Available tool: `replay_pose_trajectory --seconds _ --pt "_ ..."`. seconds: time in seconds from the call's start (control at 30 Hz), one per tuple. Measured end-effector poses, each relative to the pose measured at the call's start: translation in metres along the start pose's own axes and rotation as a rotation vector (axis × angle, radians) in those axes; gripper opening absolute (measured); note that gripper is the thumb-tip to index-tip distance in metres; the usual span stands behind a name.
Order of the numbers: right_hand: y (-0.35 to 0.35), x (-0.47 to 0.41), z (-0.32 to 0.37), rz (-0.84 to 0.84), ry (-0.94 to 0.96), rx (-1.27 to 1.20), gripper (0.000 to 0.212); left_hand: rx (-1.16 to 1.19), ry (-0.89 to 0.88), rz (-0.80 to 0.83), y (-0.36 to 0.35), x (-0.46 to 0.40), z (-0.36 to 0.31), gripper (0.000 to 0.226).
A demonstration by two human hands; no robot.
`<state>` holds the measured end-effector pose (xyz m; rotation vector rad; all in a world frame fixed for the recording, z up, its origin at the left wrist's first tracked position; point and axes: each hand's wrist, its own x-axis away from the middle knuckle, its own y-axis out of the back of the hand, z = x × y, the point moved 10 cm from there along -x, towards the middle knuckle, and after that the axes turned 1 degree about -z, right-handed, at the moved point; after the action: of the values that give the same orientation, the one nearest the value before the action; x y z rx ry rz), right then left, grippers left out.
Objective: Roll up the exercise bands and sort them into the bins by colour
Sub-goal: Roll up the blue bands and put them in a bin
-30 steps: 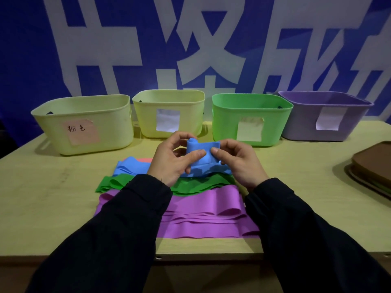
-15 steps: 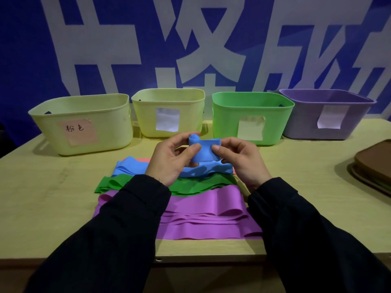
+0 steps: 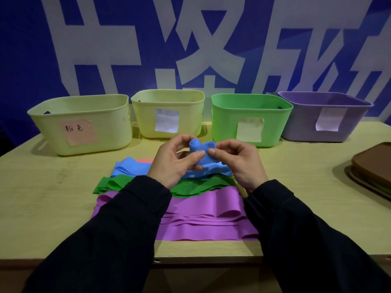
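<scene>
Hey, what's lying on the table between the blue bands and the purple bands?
In the head view, the green bands lie between the blue bands behind and the purple bands in front, overlapping both edges.

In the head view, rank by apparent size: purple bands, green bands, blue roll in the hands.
1. purple bands, though nearest the camera, which flatters them
2. green bands, partly hidden by the sleeves
3. blue roll, gripped by left hand and right hand

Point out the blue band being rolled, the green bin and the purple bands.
blue band [image 3: 202,154], head view, on the rolled part between both thumbs.
green bin [image 3: 226,121], head view, on its front wall left of the label.
purple bands [image 3: 203,220], head view, on the stack's middle.
</scene>
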<state>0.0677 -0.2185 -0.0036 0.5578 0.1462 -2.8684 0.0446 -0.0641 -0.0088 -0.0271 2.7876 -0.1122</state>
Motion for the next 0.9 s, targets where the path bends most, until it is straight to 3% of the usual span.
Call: replay_pose_trajectory --seconds 0.23,0.6,0.8,0.9 --pt "-0.008 0.001 0.000 0.063 0.013 0.054 0.014 -0.087 -0.025 0.052 -0.004 -0.001 0.002 0.035" --pt "-0.003 0.001 0.000 0.002 0.033 0.126 0.014 -0.095 -0.040 0.110 -0.010 0.002 0.000 0.030" --pt "0.001 0.000 -0.003 -0.019 0.048 0.156 0.012 -0.249 -0.057 0.106 -0.006 -0.002 0.005 0.029" --pt "0.001 -0.002 -0.005 -0.008 0.061 0.184 0.010 -0.188 -0.035 0.124 -0.006 -0.001 0.005 0.027"
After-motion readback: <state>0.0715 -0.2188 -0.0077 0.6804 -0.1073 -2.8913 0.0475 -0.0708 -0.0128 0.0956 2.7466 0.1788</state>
